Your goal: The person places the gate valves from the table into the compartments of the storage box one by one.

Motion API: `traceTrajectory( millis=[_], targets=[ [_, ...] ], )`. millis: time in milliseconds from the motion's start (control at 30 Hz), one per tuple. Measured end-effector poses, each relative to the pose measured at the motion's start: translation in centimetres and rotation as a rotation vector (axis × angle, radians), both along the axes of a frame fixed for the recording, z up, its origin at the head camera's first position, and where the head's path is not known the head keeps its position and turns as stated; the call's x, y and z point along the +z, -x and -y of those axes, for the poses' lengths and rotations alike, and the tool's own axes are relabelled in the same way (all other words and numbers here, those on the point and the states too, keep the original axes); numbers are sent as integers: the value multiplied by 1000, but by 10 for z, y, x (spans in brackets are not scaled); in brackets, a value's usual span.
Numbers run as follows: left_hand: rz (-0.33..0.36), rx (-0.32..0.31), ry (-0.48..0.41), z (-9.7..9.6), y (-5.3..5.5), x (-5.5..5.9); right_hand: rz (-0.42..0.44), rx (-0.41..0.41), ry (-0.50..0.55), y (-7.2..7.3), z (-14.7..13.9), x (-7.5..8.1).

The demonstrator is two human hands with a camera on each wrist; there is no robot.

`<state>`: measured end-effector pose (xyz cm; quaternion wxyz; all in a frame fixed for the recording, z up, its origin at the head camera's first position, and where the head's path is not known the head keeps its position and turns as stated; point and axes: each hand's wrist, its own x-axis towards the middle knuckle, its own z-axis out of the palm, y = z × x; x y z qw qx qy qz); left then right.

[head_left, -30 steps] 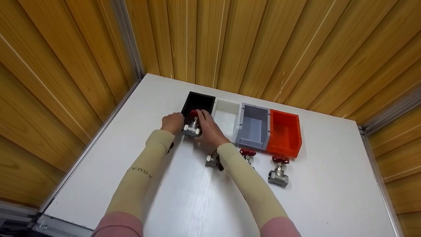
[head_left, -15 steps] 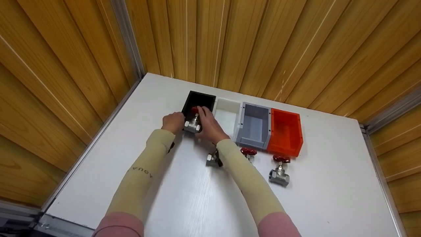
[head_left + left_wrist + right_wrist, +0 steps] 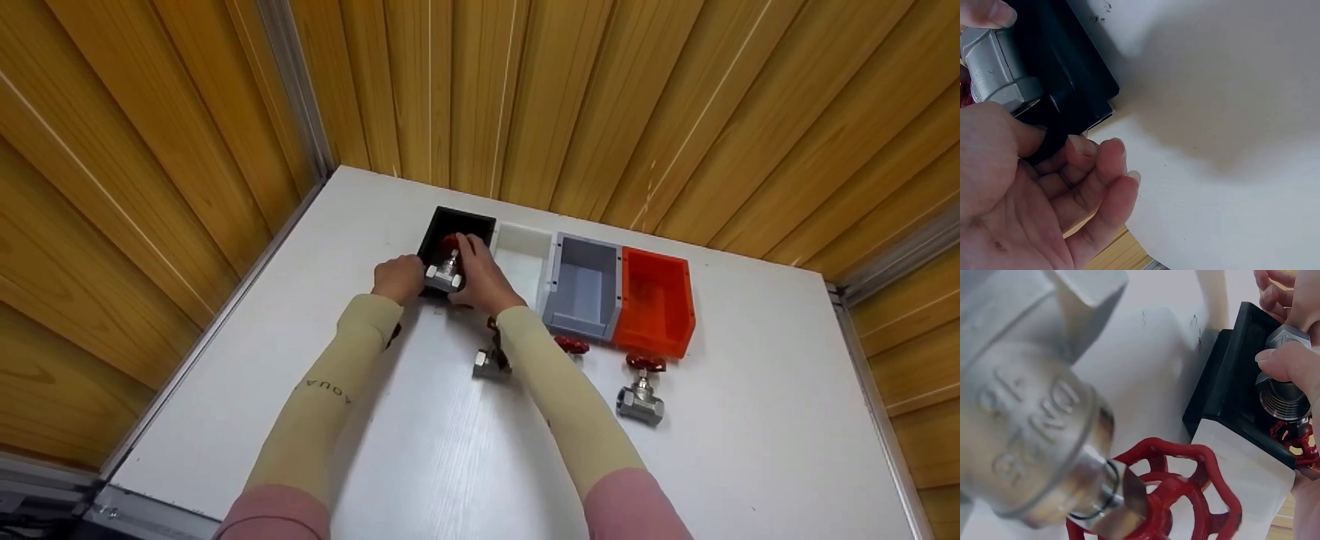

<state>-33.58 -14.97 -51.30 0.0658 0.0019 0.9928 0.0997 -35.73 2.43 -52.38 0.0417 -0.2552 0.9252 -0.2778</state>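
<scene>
A metal gate valve with a red handwheel (image 3: 444, 277) is in my right hand (image 3: 486, 281), at the front opening of the black bin (image 3: 465, 217). In the right wrist view, the thumb (image 3: 1280, 363) presses on the valve's steel body and the handwheel lies deeper in the bin. My left hand (image 3: 399, 279) is at the bin's left front corner. The left wrist view shows its thumb at the inner side of the bin wall and its curled fingers (image 3: 1100, 174) outside, pinching the wall.
White (image 3: 525, 238), grey (image 3: 585, 274) and orange (image 3: 656, 296) bins continue the row rightward. Below them stand more valves: one beside my right forearm (image 3: 491, 365), one partly hidden with its red handwheel (image 3: 572, 345) showing, and one at right (image 3: 641, 403). Wood-panelled walls surround the white table.
My right hand has carried the valve slightly farther from me, into the black bin. The left hand stays at the bin's corner, nearly unmoved.
</scene>
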Motion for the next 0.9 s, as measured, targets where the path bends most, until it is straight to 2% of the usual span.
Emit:
traceTrajectory(
  millis=[233, 433, 900],
  targets=[
    [6, -12, 9, -1, -1, 0, -16, -5, -20, 7, 0, 0],
    [1, 3, 3, -1, -2, 1, -36, 2, -14, 11, 2, -2],
    [24, 12, 11, 0, 2, -3, 9, -28, -15, 15, 6, 2]
  ],
)
